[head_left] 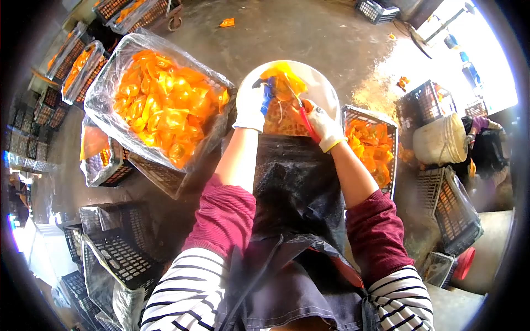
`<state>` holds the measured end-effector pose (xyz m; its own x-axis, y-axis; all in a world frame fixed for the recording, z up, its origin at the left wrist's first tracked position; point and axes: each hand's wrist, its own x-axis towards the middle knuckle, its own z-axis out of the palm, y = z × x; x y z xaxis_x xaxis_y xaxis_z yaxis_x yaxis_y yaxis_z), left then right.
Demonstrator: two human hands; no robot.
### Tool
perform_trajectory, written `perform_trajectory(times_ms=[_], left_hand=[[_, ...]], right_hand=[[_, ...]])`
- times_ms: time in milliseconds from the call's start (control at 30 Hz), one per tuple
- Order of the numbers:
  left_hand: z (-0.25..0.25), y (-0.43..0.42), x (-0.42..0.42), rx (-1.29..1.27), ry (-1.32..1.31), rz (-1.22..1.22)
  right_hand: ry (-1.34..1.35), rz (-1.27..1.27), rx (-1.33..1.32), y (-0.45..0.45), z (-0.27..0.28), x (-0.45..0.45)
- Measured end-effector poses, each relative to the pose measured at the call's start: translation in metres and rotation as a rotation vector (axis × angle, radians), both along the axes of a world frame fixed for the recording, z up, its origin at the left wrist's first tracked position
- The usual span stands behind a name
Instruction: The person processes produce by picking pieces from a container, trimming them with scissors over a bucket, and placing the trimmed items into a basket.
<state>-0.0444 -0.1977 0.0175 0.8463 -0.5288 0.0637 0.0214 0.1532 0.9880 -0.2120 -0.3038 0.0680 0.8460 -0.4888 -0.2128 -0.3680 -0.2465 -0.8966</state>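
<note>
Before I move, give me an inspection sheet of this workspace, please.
Surface: floor stained, orange scrap lying on it.
Job's things: white bowl ahead; orange pieces heaped in the plastic-lined crate at left, more in the right-hand crate.
Clutter: black crates at lower left.
Hands: left hand, gloved, holds an orange-yellow piece; right hand, gloved, holds a red-handled tool.
Cables: none that can be made out.
Surroundings: another person at right, by a pale bucket.

one white basin (pixel 328 84), one pale bucket (pixel 436 141), one red-handled tool (pixel 309 124), two gloves (pixel 329 127), one co-worker (pixel 488 150), crates (pixel 122 259) past my counting.
</note>
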Motion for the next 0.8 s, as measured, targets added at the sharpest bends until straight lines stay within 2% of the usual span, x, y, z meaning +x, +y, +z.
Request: perform_trajectory(times_ms=[33, 67, 133, 200, 267, 367, 467, 567, 600, 633, 667, 733, 800], left_hand=[[0.000, -0.001, 0.001, 0.062, -0.063, -0.002], [-0.002, -0.002, -0.001, 0.045, 0.036, -0.036], [0.036, 0.005, -0.023, 0.011, 0.236, -0.102], [-0.003, -0.006, -0.010, 0.021, -0.053, -0.051], [-0.015, -0.009, -0.006, 0.023, -0.148, -0.042], [-0.015, -0.008, -0.005, 0.097, -0.108, -0.091], [-0.040, -0.011, 0.005, 0.212, -0.265, -0.102], [-0.043, -0.010, 0.006, 0.081, -0.227, -0.079], [-0.031, -0.007, 0.002, 0.060, -0.110, -0.087], [-0.011, -0.003, -0.007, 0.146, -0.080, -0.101], [0.010, 0.002, -0.015, 0.233, -0.051, -0.118], [0.062, 0.013, -0.036, 0.618, -0.170, -0.155], [0.054, 0.017, -0.033, 0.687, -0.456, -0.092]], right_hand=[[-0.010, -0.015, 0.048, -0.001, -0.001, 0.000], [-0.021, -0.031, 0.096, -0.001, -0.001, 0.000], [-0.122, -0.114, 0.447, -0.001, -0.008, 0.000], [-0.067, -0.104, 0.358, 0.004, 0.006, -0.002], [-0.053, -0.066, 0.213, 0.003, 0.003, -0.001], [-0.073, -0.013, 0.010, -0.006, -0.019, 0.003], [-0.032, -0.036, -0.016, -0.001, -0.008, -0.001], [0.038, -0.043, -0.043, 0.012, 0.022, -0.003], [0.053, -0.044, -0.009, 0.014, 0.026, -0.002], [0.067, -0.045, 0.025, 0.015, 0.028, -0.002], [0.047, -0.004, -0.126, 0.013, 0.024, -0.003], [0.001, 0.083, -0.431, 0.005, 0.012, -0.004], [-0.047, -0.066, 0.057, 0.005, 0.003, -0.002]])
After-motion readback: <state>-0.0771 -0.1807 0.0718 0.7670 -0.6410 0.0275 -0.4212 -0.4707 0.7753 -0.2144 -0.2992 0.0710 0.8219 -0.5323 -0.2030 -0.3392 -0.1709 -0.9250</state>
